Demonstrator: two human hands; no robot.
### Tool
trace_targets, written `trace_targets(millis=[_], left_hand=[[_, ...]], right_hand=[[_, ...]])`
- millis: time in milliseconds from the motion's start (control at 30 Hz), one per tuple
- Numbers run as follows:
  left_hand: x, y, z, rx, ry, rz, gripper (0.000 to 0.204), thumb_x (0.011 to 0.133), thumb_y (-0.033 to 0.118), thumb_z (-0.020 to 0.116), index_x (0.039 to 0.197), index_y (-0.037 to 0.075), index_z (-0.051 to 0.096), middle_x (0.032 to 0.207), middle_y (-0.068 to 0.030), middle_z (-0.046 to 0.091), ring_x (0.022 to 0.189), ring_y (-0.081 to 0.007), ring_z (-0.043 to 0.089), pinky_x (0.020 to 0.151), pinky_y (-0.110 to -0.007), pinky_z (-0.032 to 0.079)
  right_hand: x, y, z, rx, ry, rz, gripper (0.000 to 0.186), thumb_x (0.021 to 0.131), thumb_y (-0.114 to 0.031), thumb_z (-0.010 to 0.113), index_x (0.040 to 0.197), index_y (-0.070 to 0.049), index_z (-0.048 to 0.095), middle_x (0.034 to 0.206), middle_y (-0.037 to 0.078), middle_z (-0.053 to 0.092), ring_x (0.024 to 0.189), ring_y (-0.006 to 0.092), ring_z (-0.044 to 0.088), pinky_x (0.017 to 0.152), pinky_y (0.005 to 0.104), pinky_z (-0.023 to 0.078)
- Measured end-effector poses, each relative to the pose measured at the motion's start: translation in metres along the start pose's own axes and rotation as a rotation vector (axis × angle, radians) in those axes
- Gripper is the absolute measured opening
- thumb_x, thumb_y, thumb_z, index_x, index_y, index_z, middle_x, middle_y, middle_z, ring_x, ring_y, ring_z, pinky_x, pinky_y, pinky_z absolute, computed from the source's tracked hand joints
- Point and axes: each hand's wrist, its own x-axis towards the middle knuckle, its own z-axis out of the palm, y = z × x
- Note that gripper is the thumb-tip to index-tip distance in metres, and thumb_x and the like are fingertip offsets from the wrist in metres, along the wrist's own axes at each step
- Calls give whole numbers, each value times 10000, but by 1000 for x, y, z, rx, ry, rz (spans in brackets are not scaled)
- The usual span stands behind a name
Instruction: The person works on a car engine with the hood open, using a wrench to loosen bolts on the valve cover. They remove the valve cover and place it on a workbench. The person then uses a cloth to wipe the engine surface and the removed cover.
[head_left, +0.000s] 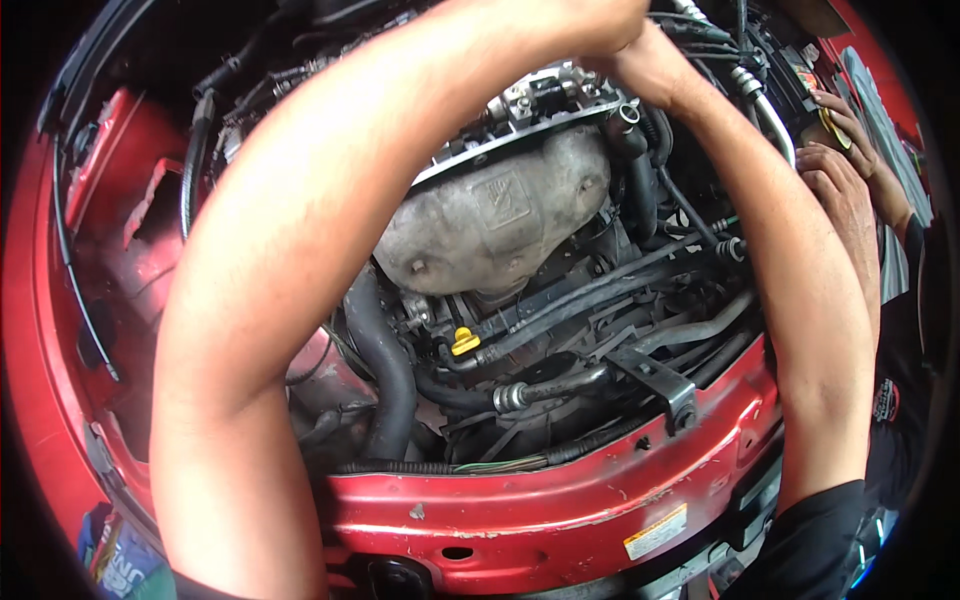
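Observation:
Both my arms reach far over an open car engine bay and meet at the top edge. My left hand [612,22] lies across my right hand [645,68] at the back of the engine; the fingers of both are hidden, so what they hold or touch cannot be made out. Just below them are the engine's cylinder head [530,112] with its exposed upper parts, and an open-ended metal pipe [626,114]. A grey, worn metal heat shield [500,205] with an embossed emblem covers the engine's front.
A yellow dipstick handle [465,341] stands below the shield, near a thick black hose [385,370]. The red front crossmember [560,500] runs across the near side, with a metal bracket [660,385] above it. At right, another person's hands [845,165] hold a small yellow-edged object.

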Motion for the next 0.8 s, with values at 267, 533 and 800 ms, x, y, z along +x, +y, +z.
trace_targets(millis=[267, 533, 800], left_hand=[[-49, -12, -93, -129, 150, -63, 176, 955, 109, 640, 988, -43, 722, 957, -244, 730, 894, -340, 721, 816, -443, 546], [-245, -33, -161, -126, 392, -277, 76, 939, 46, 674, 980, -18, 678, 817, -79, 679, 758, -132, 651, 709, -272, 510], [-336, -65, -120, -67, 568, -362, 109, 858, -55, 721, 956, -18, 691, 830, -126, 678, 716, -254, 642, 677, -332, 506]], right_hand=[[2, -15, -2, -545, -302, 493, 706, 893, -583, 680, 1184, 60, 692, 1120, 270, 721, 1117, 394, 690, 975, 471, 537], [2, -28, 14, -600, -238, 521, 437, 925, -387, 737, 1107, 11, 733, 1108, 232, 737, 1100, 374, 702, 946, 474, 554], [5, -24, 6, -522, -168, 446, 351, 811, -317, 794, 950, 4, 778, 977, 242, 748, 984, 361, 737, 884, 447, 570]])
